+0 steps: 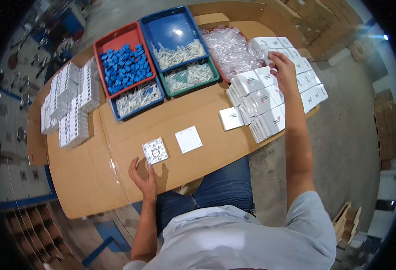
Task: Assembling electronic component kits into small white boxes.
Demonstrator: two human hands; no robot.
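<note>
My left hand (145,181) is at the front edge of the table, fingers apart, with nothing in them. Just beyond its fingertips lies a white square frame (155,151) with small parts and dark markings on its face. To the right of that is a plain white square plate (189,139), lying flat. My right hand (282,71) reaches far out over the stacked white boxes (266,100). Its fingers pinch a clear plastic piece (260,52) beside the red tray of clear plastic pieces (228,49); its outline is hard to make out.
At the back stand a red tray of blue parts (125,67) and blue (173,29) and green (216,77) trays of white parts. White stacked units (74,123) stand on the left. One white square box (231,118) lies beside the right stacks. Cardboard walls (229,8) line the far edge.
</note>
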